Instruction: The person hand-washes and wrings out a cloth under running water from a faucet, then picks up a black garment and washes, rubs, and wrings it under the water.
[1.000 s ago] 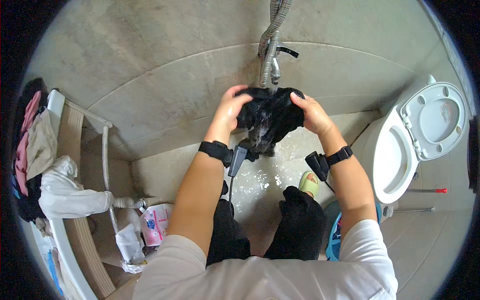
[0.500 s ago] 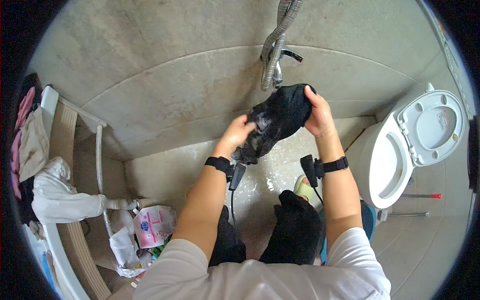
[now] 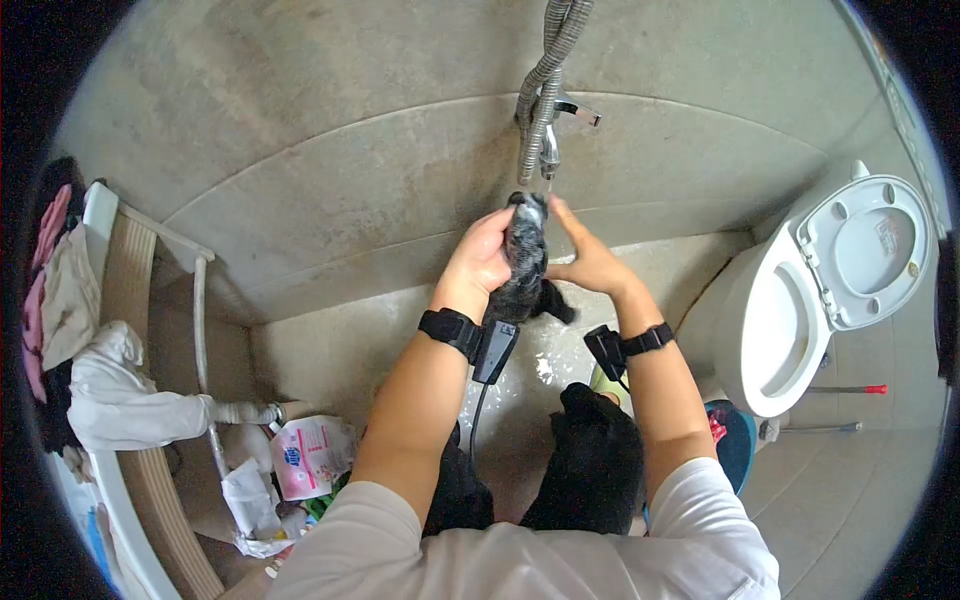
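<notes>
A bunched, wet black cloth (image 3: pixel 524 260) with whitish suds hangs under the tap (image 3: pixel 549 150); its exact kind is unclear. My left hand (image 3: pixel 480 255) is closed around its left side. On the other side, my right hand (image 3: pixel 590 255) has its fingers spread, with the thumb close to the cloth; whether it touches is hard to tell. Thin water runs from the spout onto the top of the cloth. Each wrist wears a black strap with a small black device.
A white toilet (image 3: pixel 775 330) with its lid raised stands at right. Left are a rack (image 3: pixel 200 330) with draped clothes (image 3: pixel 135 395) and a pink-white packet (image 3: pixel 310 455). A metal hose (image 3: pixel 550 70) hangs by the tap. The floor (image 3: pixel 380 345) is wet.
The cloth went from stretched between both hands to bunched upright under the spout. My right hand let go of its upper edge and opened; my left hand moved up and right.
</notes>
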The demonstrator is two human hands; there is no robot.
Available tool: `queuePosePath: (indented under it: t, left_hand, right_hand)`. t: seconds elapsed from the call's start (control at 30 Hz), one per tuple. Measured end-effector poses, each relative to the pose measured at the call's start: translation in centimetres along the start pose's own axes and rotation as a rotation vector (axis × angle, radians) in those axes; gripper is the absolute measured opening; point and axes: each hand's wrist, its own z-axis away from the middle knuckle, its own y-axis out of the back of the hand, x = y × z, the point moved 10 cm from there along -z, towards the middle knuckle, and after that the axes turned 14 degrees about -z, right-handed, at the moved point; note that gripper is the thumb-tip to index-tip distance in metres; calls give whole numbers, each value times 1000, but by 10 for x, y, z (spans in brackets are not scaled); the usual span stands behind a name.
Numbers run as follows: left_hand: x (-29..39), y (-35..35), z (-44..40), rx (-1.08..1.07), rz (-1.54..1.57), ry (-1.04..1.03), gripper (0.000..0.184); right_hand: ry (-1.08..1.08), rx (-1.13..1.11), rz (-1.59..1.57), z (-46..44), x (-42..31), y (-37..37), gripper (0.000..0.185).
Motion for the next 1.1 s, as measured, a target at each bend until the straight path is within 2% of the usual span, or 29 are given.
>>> queuePosePath:
  t: [0.03,0.07,0.13,0.17,0.2,0.27,0.3,0.33,0.37,0.4,0.47,0.53,0.6,0.63,0.67,0.7,0.73,0.8,0.87,0.9,0.93,0.97,1.1]
  left_hand:
    - [2,-4,1,5,-38,-27,25]
    - [4,-8,1,3,-38,-26,25]
    - [11,0,7,168,-133,12,23]
    - [14,-7,12,130,-129,34,25]
    - [14,-1,14,137,-127,30,25]
    - [15,11,17,159,-209,2,31]
    - [15,9,20,162,-208,-1,31]
    - [16,20,30,358,-432,0,38]
    - [20,28,46,555,-657,4,47]
    - [19,8,55,490,-712,-53,63]
    - [-31,42,35,339,-698,60,68]
    - [-34,38,35,375,-706,41,64]
    - [-28,45,33,438,-357,-163,51]
    - [-39,53,23,388,20,-133,53]
    - [-45,61,20,390,28,-137,53]
    - [-36,53,27,420,159,-206,55]
    - [-30,51,31,449,292,-276,58]
    - [-29,58,24,476,293,-296,60]
    - [-34,60,5,276,266,-289,53]
    - [-34,31,9,50,337,-220,53]
    - [-41,22,2,-55,437,-174,42]
    - [-41,22,-4,-51,452,-182,42]
    - [-52,70,-20,332,289,-246,31]
  right_hand:
    - [83,-19,138,-3,-2,-11,65]
    - [82,-18,140,-4,4,-12,65]
    - [-352,-22,-696,-6,45,-24,44]
    - [-294,45,-717,-5,41,-15,26]
    - [-295,37,-719,-7,39,-17,26]
    - [-370,211,-1238,-6,46,-15,31]
    - [-343,284,-1310,-9,27,-12,29]
    - [-346,279,-1310,-11,16,-10,29]
    - [-351,314,-1459,-12,9,-10,29]
    - [-354,350,-1606,-14,7,-11,30]
    - [-369,339,-1678,-20,25,-11,27]
    - [-351,351,-1709,-24,32,-6,23]
    - [-314,384,-1588,-20,36,3,19]
    - [-338,468,-1287,-14,42,13,19]
    - [-351,533,-983,-10,44,23,18]
    - [-285,483,-545,-8,50,25,18]
    - [-119,532,-368,-6,27,17,21]
    - [162,402,84,-4,-31,-12,26]
    - [78,265,82,-7,-54,-40,29]
    - [7,199,182,-9,-59,-53,30]
    - [3,190,262,-11,-61,-60,31]
    - [16,215,286,-14,-63,-62,30]
    - [13,289,284,-39,-40,-58,26]
